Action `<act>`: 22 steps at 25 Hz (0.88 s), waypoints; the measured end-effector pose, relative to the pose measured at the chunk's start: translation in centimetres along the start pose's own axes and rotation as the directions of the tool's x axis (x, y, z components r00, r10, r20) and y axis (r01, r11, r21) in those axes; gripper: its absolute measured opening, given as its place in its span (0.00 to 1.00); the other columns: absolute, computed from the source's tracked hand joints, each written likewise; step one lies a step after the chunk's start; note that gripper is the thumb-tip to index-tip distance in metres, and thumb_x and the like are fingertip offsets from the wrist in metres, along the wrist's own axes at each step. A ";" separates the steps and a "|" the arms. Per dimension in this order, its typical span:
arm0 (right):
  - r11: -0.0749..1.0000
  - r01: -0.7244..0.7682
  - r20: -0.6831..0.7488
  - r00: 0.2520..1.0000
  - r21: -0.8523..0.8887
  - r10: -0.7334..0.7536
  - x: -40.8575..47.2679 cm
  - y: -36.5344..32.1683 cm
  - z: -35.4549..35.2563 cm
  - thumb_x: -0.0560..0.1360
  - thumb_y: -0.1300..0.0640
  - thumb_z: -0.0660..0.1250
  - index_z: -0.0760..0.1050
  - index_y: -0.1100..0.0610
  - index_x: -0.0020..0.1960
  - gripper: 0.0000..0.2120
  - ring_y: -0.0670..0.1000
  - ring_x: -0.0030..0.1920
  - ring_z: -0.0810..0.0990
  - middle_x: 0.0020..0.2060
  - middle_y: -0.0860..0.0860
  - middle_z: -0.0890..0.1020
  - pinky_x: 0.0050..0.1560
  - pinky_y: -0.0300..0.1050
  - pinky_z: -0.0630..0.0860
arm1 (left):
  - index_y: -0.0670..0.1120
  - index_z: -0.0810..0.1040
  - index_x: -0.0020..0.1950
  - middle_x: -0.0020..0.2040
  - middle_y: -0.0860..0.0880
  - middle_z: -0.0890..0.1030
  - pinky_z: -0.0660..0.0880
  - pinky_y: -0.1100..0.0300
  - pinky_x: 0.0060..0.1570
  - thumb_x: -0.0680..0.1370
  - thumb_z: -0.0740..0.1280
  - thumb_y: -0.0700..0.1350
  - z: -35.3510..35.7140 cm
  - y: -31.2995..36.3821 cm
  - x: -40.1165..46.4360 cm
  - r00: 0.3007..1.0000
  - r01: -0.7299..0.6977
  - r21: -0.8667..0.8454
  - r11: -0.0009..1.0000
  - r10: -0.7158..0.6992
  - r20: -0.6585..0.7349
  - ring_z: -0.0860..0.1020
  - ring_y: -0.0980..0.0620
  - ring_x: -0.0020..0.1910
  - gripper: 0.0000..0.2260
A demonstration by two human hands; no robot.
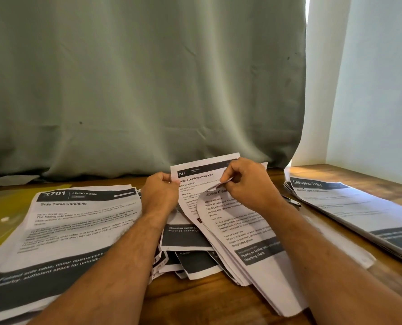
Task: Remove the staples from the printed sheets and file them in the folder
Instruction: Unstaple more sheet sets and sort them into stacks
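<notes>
A big green curtain [143, 85] hangs behind the wooden bench [195, 299]. On the left of the bench lies a large pile of printed sheets [73, 231], and part of it sits on top of a yellow folder [0, 219]. Another pile of sheets [359, 212] lies far over on the right. In the middle, between the two arms, is a messy heap of papers [218, 254]. The left hand [160, 191] holds the left edge of a raised sheet [197, 174], with its fingers curled round it. The right hand [247, 181] is just beside it and pinches the bent top corner of the next sheet [233, 219]. A small metal tool [291, 201] lies right behind the right wrist.
</notes>
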State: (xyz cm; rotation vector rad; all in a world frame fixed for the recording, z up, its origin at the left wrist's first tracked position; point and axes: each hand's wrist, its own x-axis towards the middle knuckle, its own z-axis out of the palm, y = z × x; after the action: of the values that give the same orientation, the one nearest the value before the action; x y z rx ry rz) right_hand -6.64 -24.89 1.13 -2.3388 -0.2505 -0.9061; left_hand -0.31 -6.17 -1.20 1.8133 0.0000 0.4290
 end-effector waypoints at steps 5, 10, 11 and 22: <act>0.995 0.101 -0.053 0.993 -0.001 -0.101 -0.8 0.0 -0.5 0.72 0.63 0.74 0.73 0.47 0.37 0.15 0.47 0.49 0.82 0.49 0.46 0.82 0.45 0.34 0.81 | 0.52 0.75 0.44 0.43 0.52 0.83 0.78 0.58 0.36 0.82 0.66 0.44 -0.3 0.3 -0.1 0.995 0.104 -0.182 0.978 -0.103 0.014 0.81 0.54 0.40 0.08; 0.989 0.146 -0.058 0.987 -0.016 -0.147 -0.9 -0.3 -0.6 0.73 0.63 0.73 0.71 0.44 0.37 0.17 0.47 0.50 0.81 0.47 0.44 0.80 0.47 0.33 0.81 | 0.49 0.77 0.50 0.44 0.51 0.82 0.76 0.59 0.34 0.83 0.65 0.43 -0.4 0.6 -0.3 0.995 0.094 -0.211 0.973 -0.088 0.041 0.80 0.54 0.39 0.03; 0.990 0.137 -0.060 0.989 -0.016 -0.138 -0.8 -0.3 -0.6 0.73 0.63 0.73 0.72 0.45 0.38 0.15 0.47 0.50 0.82 0.47 0.44 0.80 0.47 0.34 0.81 | 0.49 0.76 0.51 0.46 0.50 0.83 0.77 0.58 0.35 0.83 0.65 0.43 -0.4 0.7 -0.4 0.996 0.089 -0.215 0.972 -0.081 0.048 0.81 0.53 0.41 0.03; 0.983 0.028 0.126 0.992 -0.182 -0.004 -0.4 -0.6 0.7 0.77 0.58 0.68 0.81 0.47 0.56 0.11 0.45 0.45 0.77 0.47 0.45 0.76 0.46 0.36 0.77 | 0.43 0.85 0.39 0.40 0.44 0.86 0.78 0.56 0.40 0.65 0.65 0.42 -0.7 1.7 -2.3 0.912 0.126 -0.282 0.951 0.000 0.410 0.83 0.46 0.40 0.10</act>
State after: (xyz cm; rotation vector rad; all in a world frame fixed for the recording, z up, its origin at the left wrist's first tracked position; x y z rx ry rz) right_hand -6.74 -23.94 0.74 -2.5721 -0.2462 -0.8217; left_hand -3.03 -6.49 -0.15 1.5614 -0.2811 -0.0061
